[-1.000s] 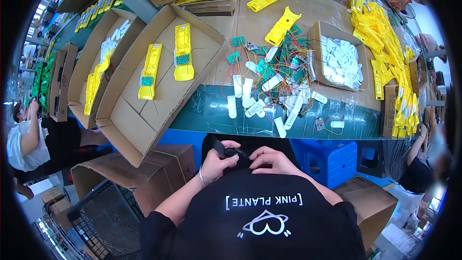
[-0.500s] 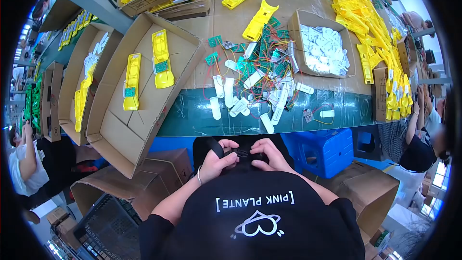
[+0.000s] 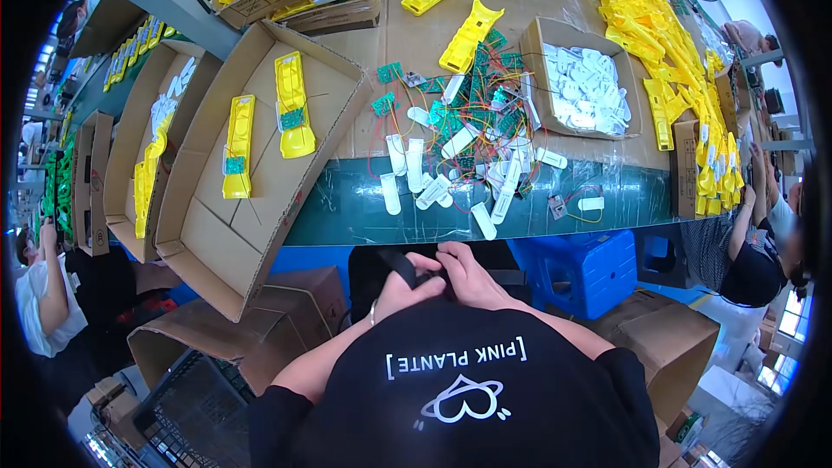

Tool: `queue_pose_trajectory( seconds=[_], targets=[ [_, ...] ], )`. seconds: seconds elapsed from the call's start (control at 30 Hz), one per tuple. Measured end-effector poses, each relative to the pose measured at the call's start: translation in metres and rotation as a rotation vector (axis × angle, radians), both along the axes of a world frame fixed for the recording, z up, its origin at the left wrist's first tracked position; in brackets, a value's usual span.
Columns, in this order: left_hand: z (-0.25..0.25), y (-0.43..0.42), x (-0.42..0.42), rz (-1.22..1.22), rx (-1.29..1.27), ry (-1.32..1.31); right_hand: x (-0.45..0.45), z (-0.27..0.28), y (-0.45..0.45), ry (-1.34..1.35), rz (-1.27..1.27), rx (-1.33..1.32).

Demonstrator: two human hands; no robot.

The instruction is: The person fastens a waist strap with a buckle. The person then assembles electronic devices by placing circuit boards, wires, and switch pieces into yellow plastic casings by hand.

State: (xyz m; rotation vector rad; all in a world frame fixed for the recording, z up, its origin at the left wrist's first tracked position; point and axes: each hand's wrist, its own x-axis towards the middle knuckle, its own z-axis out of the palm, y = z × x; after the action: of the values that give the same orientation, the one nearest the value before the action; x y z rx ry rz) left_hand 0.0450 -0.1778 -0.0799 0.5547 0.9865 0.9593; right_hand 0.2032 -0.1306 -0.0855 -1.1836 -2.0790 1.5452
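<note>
Close together at my waist, below the table's front edge, are my left hand [image 3: 405, 289] and my right hand [image 3: 472, 277]. My left hand is closed on a black strap [image 3: 397, 265], which stands up past its fingers. The fingers of my right hand are bent and pressed together against the left one; what they hold, if anything, is hidden. Beyond the table edge lie white plastic pieces [image 3: 483, 220] and a tangle of green circuit boards [image 3: 448, 121] with red and yellow wires.
A cardboard tray [image 3: 195, 224] with two yellow housings [image 3: 237, 147] juts over the table edge at left. A box of white parts [image 3: 585, 91] and a yellow heap [image 3: 659, 43] lie right. A blue stool [image 3: 585, 273] stands below. Co-workers [image 3: 52, 295] are at both sides.
My hands have come together, the right one moving left against the left one. The black strap has shifted slightly. The view has swung, so the table things appear further left than a second ago.
</note>
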Motion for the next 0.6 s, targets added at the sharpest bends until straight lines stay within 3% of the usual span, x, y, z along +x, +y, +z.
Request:
queue_pose_trajectory(
  seconds=[0.03,0.07,0.13,0.2,0.3,0.43,0.5,0.6],
  targets=[
    [-0.002,0.000,0.002,-0.051,0.120,0.054,-0.003,0.000,0.000,-0.008,-0.086,-0.186],
    [-0.005,0.000,0.001,-0.049,0.119,0.054,-0.002,0.000,0.000,-0.008,-0.085,-0.187],
    [-0.008,0.005,0.000,-0.268,0.326,0.376,0.002,-0.002,0.001,0.136,-0.018,-0.040],
    [-0.007,0.007,0.001,-0.320,0.242,0.348,0.004,-0.001,0.002,0.205,0.013,0.039],
    [-0.009,0.008,0.004,-0.272,0.447,0.366,0.006,0.001,-0.001,0.561,-0.112,-0.218],
    [-0.009,0.009,0.002,-0.416,0.385,0.389,0.011,0.002,0.002,0.658,-0.126,-0.415],
    [-0.006,0.013,0.004,-0.557,0.315,0.423,0.013,-0.009,0.004,0.789,-0.346,-0.610],
    [0.003,0.019,0.007,-0.613,0.362,0.532,0.007,-0.010,-0.004,0.890,-0.440,-0.535]
  ],
)
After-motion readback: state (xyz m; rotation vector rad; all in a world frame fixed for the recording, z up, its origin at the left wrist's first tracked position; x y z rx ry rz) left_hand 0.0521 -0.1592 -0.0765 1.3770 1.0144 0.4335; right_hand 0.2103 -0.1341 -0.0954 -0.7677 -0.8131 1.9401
